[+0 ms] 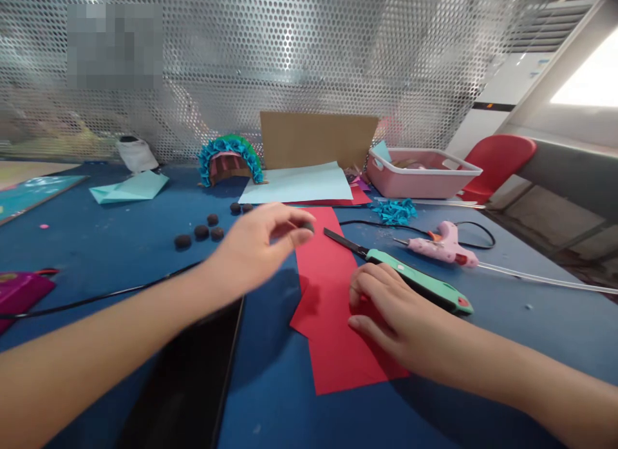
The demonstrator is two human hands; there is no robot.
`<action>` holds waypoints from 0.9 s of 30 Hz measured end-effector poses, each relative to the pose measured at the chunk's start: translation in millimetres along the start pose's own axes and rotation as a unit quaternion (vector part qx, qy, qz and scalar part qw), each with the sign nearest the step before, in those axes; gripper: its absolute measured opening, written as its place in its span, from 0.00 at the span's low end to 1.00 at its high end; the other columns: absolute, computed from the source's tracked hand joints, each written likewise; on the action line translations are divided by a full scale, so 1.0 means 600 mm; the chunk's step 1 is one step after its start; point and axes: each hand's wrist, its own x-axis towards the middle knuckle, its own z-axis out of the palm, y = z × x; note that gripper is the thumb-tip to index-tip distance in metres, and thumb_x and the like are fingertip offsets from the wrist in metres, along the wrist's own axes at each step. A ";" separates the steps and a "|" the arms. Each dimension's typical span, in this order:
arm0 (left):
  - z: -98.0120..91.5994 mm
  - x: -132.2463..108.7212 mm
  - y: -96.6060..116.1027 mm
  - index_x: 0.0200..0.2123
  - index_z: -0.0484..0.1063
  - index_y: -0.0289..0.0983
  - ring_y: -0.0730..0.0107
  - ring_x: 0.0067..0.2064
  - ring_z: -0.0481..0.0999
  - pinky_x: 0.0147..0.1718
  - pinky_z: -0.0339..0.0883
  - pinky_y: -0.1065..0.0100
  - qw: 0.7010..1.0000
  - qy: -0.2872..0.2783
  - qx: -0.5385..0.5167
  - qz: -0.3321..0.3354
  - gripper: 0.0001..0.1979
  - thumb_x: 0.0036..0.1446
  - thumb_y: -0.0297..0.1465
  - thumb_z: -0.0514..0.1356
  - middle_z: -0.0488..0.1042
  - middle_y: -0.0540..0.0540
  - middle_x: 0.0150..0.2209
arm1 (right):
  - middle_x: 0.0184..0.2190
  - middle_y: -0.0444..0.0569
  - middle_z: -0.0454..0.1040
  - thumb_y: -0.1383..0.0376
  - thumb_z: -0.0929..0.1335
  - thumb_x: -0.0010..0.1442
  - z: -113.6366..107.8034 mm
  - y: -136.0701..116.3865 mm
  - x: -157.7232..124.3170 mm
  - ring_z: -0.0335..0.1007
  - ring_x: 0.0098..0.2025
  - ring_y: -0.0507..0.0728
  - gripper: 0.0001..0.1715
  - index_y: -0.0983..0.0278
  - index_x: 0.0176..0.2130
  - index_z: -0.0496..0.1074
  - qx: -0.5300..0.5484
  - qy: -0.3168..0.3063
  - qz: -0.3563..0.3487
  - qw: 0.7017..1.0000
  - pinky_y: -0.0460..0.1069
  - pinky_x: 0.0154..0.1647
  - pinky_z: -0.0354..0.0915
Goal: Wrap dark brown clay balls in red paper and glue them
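Note:
My left hand (263, 246) hovers over the upper end of the red paper (333, 365), closed in a pinch. Between thumb and fingertips shows a small dark ball (308, 227), mostly covered. My right hand (386, 307) rests low at the paper's right side, fingers loosely curled, with a gap to the thumb and nothing visible in it. Just beyond it lies a green-handled cutter (420, 280), its dark blade across the paper. Several dark balls (201, 232) sit on the blue table left of my left hand.
A pink glue gun (447, 244) with its cord lies right, near crumpled blue paper (394, 210) and a pink basket (422, 186). Behind are pale blue sheets (299, 186), a cardboard panel (318, 140) and a blue-trimmed arch (230, 156). A black flat object (188, 378) lies under my left forearm.

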 end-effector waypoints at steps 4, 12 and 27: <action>0.052 -0.047 0.041 0.42 0.74 0.40 0.67 0.47 0.73 0.50 0.65 0.68 0.991 -0.088 -0.097 0.041 0.11 0.60 0.39 0.59 0.74 0.47 0.43 | 0.40 0.51 0.68 0.53 0.69 0.58 0.004 0.000 0.000 0.64 0.44 0.61 0.17 0.62 0.39 0.66 -0.043 0.011 0.014 0.999 0.59 0.46 0.67; 0.075 -0.066 0.043 0.41 0.76 0.44 0.57 0.64 0.57 0.60 0.54 0.58 0.985 -0.128 -0.103 -0.049 0.13 0.56 0.43 0.62 0.68 0.44 0.56 | 0.35 0.49 0.69 0.61 0.68 0.58 0.011 0.008 -0.001 0.65 0.40 0.59 0.09 0.62 0.31 0.64 -0.028 0.013 0.040 0.999 0.54 0.39 0.67; -0.051 0.023 -0.044 0.45 0.73 0.39 0.57 0.47 0.76 0.47 0.66 0.60 0.963 0.096 0.248 -0.054 0.16 0.58 0.41 0.58 0.79 0.43 0.45 | 0.52 0.58 0.72 0.61 0.60 0.63 0.025 0.038 -0.003 0.69 0.55 0.63 0.22 0.65 0.55 0.60 -0.091 0.138 0.013 0.986 0.58 0.52 0.68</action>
